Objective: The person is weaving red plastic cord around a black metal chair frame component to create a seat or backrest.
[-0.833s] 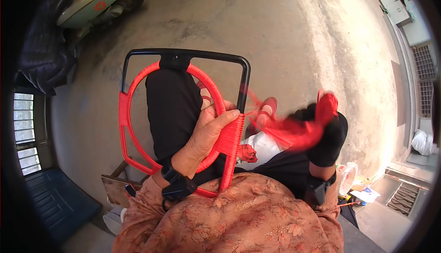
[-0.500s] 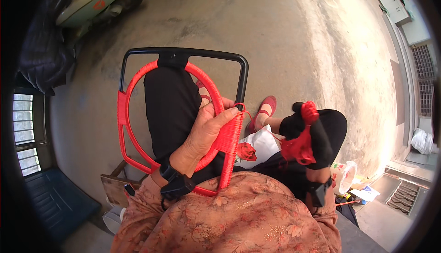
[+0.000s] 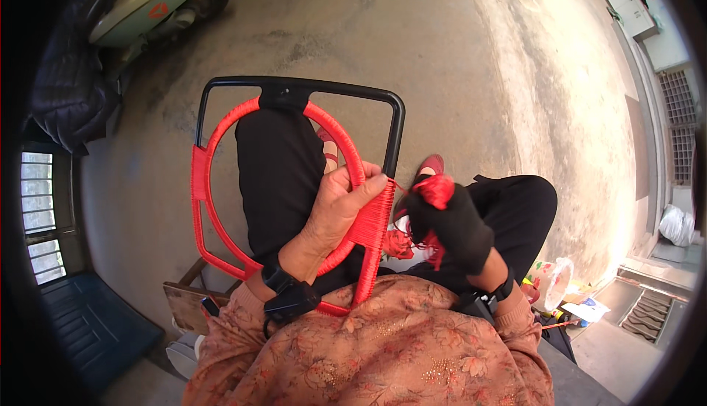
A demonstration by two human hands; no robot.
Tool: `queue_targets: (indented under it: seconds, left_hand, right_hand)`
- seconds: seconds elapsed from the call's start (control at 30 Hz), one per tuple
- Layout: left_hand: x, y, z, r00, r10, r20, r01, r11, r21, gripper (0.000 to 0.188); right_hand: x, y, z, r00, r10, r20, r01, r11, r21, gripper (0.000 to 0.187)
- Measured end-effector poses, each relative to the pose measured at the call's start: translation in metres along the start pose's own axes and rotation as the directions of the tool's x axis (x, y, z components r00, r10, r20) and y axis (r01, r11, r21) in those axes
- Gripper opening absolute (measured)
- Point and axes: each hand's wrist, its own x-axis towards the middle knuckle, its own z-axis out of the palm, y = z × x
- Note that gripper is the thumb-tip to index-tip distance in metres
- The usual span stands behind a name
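Note:
A black metal frame point(image 3: 335, 86) with a ring inside it rests over my left thigh. Red cord point(image 3: 374, 218) is wound tightly round the ring and the frame's sides; the far bar and upper right corner are bare black. My left hand point(image 3: 335, 203) grips the frame's right side where the winding ends, thumb on top. My right hand point(image 3: 453, 222), in a black glove, is closed round a bundle of red cord point(image 3: 436, 191), with loose strands hanging below. A short strand runs from the bundle to the frame beside my left thumb.
A white bag point(image 3: 401, 244) with a red rose print lies between my legs. A wooden stool point(image 3: 188, 306) stands at my left, a clear plastic tub point(image 3: 557, 282) at my right. A pale green motor scooter point(image 3: 143, 8) is parked at the far left.
My right hand has swung left from over my right knee to beside the frame, bringing the cord bundle with it. The frame has shifted slightly right; my left hand keeps its grip.

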Motion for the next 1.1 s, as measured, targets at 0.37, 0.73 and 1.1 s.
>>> queue_targets:
  seconds: [0.37, 0.73, 1.1]
  left_hand:
    - [0.005, 0.000, -0.007, 0.999, -0.054, 0.005, 0.055, 0.993, -0.106, 0.016]
    - [0.000, -0.002, 0.007, 0.986, 0.030, -0.165, -0.024, 0.999, 0.041, 0.043]
    - [0.006, -0.003, 0.000, 0.992, 0.082, -0.093, -0.087, 0.995, -0.052, 0.035]
  right_hand:
    - [-0.076, 0.095, -0.276, 0.669, -0.120, -0.733, 0.610, 0.652, 0.450, 0.052]
    - [0.008, 0.049, -0.016, 0.942, -0.003, 0.337, 0.077, 0.976, -0.204, 0.040]
    - [0.073, 0.014, 0.008, 0.802, -0.557, 0.218, 0.585, 0.656, -0.477, 0.055]
